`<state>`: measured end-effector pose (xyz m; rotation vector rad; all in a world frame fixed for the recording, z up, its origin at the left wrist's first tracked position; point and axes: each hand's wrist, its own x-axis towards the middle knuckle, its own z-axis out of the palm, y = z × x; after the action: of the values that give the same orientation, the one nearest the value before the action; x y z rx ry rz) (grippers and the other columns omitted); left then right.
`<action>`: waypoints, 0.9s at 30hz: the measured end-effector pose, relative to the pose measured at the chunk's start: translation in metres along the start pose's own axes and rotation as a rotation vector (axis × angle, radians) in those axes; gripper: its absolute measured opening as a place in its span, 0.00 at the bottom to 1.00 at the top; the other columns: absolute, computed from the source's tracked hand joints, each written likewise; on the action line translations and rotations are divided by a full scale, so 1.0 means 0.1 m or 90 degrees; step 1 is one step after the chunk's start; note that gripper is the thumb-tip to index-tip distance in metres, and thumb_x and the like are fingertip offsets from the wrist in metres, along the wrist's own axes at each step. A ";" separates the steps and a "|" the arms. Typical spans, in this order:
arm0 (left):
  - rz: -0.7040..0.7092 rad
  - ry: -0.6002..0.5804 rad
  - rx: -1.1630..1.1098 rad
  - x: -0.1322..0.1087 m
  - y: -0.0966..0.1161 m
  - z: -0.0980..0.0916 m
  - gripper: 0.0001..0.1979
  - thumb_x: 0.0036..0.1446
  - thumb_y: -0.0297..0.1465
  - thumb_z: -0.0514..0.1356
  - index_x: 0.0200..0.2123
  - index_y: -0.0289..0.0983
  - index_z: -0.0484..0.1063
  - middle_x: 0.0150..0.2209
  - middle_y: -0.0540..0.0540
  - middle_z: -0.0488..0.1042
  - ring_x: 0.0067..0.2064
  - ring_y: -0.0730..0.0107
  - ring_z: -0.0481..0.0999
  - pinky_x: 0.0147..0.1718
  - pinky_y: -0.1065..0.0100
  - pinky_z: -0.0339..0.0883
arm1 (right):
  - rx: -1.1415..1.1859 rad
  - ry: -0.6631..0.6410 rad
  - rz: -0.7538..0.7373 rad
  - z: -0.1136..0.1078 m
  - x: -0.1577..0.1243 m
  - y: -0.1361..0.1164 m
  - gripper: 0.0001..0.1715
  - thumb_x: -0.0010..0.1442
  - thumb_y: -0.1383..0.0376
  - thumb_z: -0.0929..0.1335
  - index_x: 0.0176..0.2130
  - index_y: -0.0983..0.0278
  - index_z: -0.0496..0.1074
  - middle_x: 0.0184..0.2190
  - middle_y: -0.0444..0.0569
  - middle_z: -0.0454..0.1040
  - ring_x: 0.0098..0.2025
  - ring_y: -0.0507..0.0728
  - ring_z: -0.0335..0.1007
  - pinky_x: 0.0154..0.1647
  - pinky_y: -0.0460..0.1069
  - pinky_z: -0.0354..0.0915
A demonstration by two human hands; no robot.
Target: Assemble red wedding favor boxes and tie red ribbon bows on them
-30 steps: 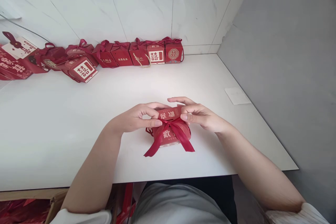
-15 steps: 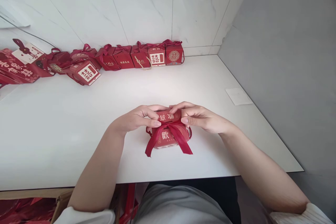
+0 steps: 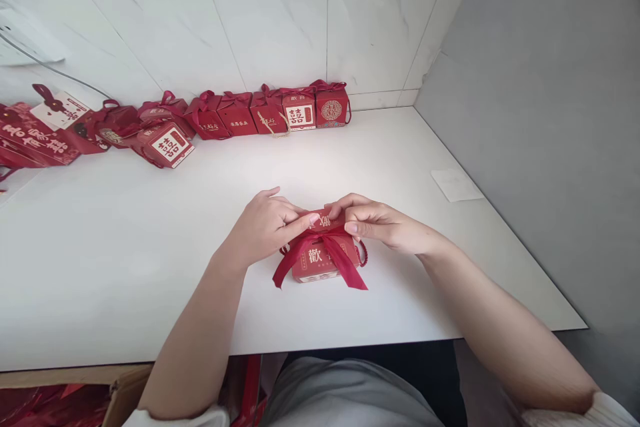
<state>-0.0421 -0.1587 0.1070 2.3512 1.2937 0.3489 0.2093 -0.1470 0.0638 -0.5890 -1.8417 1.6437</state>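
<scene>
A small red gift box (image 3: 320, 261) with white characters stands on the white table (image 3: 125, 240) in front of me. A dark red ribbon (image 3: 345, 267) crosses its top, and both ribbon tails hang down over the front. My left hand (image 3: 267, 223) is closed, pinching the ribbon at the box's top from the left. My right hand (image 3: 373, 221) pinches the ribbon at the same spot from the right. The knot itself is hidden under my fingertips.
A row of several red gift boxes (image 3: 267, 110) with ribbons lines the marble wall at the back. More red boxes and bags (image 3: 165, 143) lie at the far left. A white card (image 3: 456, 184) rests near the right edge. A cardboard carton (image 3: 125, 393) sits below the table's front edge.
My left hand has slid right along the box top, so its fingertips now meet the right hand's. The left ribbon tail has lifted a little. The camera has shifted slightly.
</scene>
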 end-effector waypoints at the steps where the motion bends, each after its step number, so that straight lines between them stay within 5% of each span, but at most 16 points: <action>1: 0.004 0.010 0.007 0.00 0.01 0.00 0.27 0.67 0.42 0.50 0.18 0.37 0.68 0.22 0.54 0.76 0.31 0.71 0.76 0.65 0.51 0.47 | 0.007 0.000 0.003 0.00 0.00 0.00 0.18 0.68 0.57 0.66 0.28 0.64 0.70 0.52 0.50 0.67 0.60 0.59 0.63 0.61 0.56 0.62; 8: 0.007 0.018 -0.234 0.02 0.12 0.08 0.23 0.63 0.41 0.57 0.18 0.37 0.69 0.38 0.48 0.81 0.43 0.64 0.78 0.51 0.60 0.67 | 0.028 0.026 0.009 0.00 0.00 -0.02 0.18 0.67 0.54 0.66 0.34 0.61 0.78 0.45 0.50 0.70 0.42 0.54 0.70 0.49 0.53 0.68; 14: -0.081 -0.071 -0.399 0.04 0.17 0.18 0.20 0.52 0.39 0.67 0.18 0.35 0.64 0.46 0.46 0.77 0.40 0.66 0.77 0.37 0.65 0.71 | 0.063 0.087 -0.019 0.07 0.05 0.03 0.19 0.68 0.53 0.65 0.36 0.57 0.82 0.57 0.48 0.66 0.62 0.60 0.60 0.63 0.56 0.59; 18: -0.102 -0.097 -0.408 0.06 0.17 0.20 0.26 0.51 0.40 0.68 0.17 0.35 0.55 0.36 0.48 0.75 0.30 0.73 0.72 0.28 0.68 0.67 | 0.085 0.130 -0.019 0.14 0.16 0.08 0.29 0.69 0.50 0.62 0.25 0.61 0.76 0.55 0.47 0.68 0.57 0.59 0.65 0.63 0.57 0.59; 22: -0.086 -0.117 -0.396 0.05 0.14 0.14 0.26 0.53 0.42 0.66 0.17 0.35 0.55 0.34 0.47 0.76 0.31 0.71 0.73 0.26 0.68 0.66 | 0.054 0.213 -0.012 0.16 0.23 0.14 0.36 0.69 0.47 0.60 0.17 0.64 0.60 0.47 0.48 0.71 0.54 0.59 0.66 0.62 0.57 0.57; 27: -0.095 -0.059 -0.428 0.02 0.03 0.05 0.19 0.61 0.43 0.60 0.24 0.35 0.70 0.47 0.44 0.78 0.45 0.60 0.77 0.37 0.64 0.71 | 0.100 0.206 -0.010 0.14 0.18 0.18 0.30 0.70 0.49 0.59 0.24 0.63 0.69 0.44 0.49 0.73 0.46 0.58 0.70 0.54 0.56 0.63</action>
<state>-0.0366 -0.1595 0.1044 1.6789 1.0806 0.5243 0.1855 -0.1426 0.0478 -0.7222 -1.4680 1.5612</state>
